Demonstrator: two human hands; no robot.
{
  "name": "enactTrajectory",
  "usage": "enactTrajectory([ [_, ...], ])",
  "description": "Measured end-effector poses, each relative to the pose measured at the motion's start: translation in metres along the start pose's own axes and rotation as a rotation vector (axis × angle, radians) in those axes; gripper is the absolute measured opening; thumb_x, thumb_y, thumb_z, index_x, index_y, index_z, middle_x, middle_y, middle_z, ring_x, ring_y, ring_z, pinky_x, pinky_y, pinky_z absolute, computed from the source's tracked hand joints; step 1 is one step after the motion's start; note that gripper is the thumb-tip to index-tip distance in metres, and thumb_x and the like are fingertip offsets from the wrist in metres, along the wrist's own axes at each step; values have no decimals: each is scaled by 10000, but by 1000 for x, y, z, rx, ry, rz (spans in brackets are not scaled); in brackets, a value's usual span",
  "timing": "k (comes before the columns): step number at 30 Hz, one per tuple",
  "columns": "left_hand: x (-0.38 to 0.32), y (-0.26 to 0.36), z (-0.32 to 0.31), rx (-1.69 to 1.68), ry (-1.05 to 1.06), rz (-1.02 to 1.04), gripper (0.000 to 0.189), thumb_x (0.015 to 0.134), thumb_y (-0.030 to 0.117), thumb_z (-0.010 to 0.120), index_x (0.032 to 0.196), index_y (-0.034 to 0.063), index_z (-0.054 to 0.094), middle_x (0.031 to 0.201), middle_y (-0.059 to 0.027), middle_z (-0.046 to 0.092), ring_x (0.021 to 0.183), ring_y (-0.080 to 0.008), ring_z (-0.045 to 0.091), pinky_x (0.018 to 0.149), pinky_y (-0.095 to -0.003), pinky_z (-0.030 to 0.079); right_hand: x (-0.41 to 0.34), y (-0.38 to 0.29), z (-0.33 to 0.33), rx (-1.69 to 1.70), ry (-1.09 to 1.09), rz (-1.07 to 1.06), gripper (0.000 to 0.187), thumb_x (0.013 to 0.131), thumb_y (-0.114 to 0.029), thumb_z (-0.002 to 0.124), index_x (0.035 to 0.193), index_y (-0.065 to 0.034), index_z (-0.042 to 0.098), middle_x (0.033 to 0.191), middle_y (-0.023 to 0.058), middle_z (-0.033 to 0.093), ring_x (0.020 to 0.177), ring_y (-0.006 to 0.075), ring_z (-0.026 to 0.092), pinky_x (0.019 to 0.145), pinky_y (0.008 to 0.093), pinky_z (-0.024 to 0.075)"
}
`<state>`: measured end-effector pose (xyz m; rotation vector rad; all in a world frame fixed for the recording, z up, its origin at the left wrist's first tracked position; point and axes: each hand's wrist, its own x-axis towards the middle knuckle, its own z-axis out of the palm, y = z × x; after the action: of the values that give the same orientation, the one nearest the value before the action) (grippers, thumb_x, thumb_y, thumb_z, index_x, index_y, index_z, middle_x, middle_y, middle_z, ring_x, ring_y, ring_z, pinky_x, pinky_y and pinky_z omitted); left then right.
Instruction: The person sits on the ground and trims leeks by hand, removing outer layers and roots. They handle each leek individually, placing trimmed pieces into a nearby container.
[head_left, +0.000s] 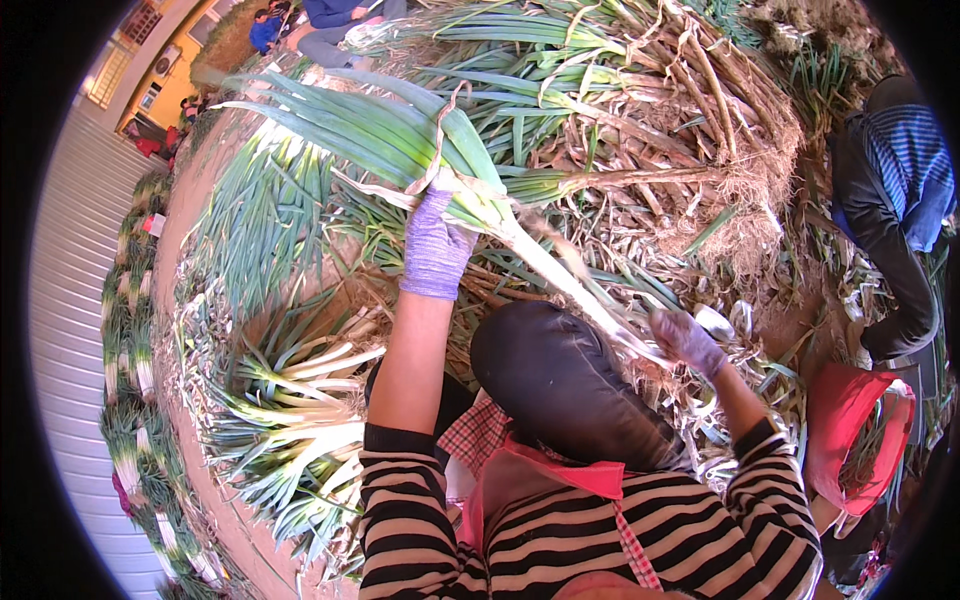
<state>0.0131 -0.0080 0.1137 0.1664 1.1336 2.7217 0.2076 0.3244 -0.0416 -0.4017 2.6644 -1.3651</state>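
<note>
My left hand (439, 236), in a purple knit glove, is closed around a large leek or green onion (555, 274) just below its leaves. The white stalk slants down to the right across my raised knee, and the broad green leaves fan out to the upper left. At the stalk's root end is my right hand (682, 337), gloved and blurred; whether it grips a peeled strip or the stalk cannot be told. A brown dry leaf hangs over the green leaves above my left hand. Pale stalks (322, 420) lie in a pile left of my legs.
Unpeeled, rooty stalks (675, 135) are heaped ahead. More green leaves (262, 202) lie at the left, with bundles (142, 375) in rows beyond. A person in blue stripes (900, 172) bends at the right, near a red container (844, 427). Other people sit at the top.
</note>
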Motion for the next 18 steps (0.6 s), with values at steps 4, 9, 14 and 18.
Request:
enactTrajectory([
  [4,-1,-2,-8,-57,-108,23,386,890,308,570,1153,39,481,1069,-147,586,996,-296,579,882,-480,491,17,-35,-28,-429,20,142,402,935,-426,440,1004,-57,582,706,119,565,678,255,579,614,391,459],
  [9,3,-11,60,-233,60,9,549,869,547,497,1160,81,484,959,-99,589,852,-277,581,741,-449,528,104,-160,-32,445,-28,-173,497,937,-454,440,1113,-15,591,846,94,615,781,175,576,729,294,463],
  [14,6,-8,40,-171,-284,-60,693,762,699,486,1192,156,479,1029,-82,570,895,-276,559,769,-477,504,156,-185,-9,227,228,-215,434,875,-419,584,864,15,591,617,102,511,579,184,506,572,338,444],
  [18,2,-27,14,126,63,-158,571,852,544,528,1241,131,460,1128,-107,549,995,-297,539,851,-490,463,151,-188,0,-294,284,-233,415,873,-417,569,873,-1,575,687,208,592,686,388,592,606,418,470],
])
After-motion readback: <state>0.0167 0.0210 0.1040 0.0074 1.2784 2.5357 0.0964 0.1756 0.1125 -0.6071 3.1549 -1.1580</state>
